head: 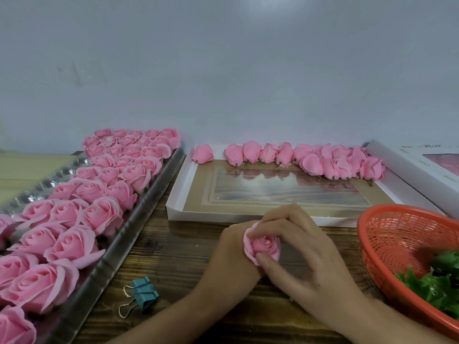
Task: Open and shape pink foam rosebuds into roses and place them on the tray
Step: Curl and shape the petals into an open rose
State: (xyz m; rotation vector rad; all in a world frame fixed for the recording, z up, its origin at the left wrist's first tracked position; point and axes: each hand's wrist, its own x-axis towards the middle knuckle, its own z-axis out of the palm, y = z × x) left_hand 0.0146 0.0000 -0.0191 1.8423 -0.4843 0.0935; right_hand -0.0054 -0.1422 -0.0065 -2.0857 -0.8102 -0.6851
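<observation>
Here, mid-shaping: 1 half-opened rose (264,245) held just above the wooden table (173,256), near the front edge of the white box (173,209). Cupped from beneath by the left hand (234,247), curled round the base, though mostly hidden behind the flower. Pinched from above by the right hand (303,249): fingertips on the upper-left petal edge, thumb pressing a lower petal outward. Probably feather-light and soft, springy rather than stiff, with thin petal rims apt to crease or tear. Best gripped at the firmer base, then eased open 1 outer petal at a time by rolling, not tugging. Afterwards, bound for the silver tray (139,217) on the left, already lined with rows of opened roses (99,214). Closed buds (308,160) waiting along the far side of the box.
</observation>
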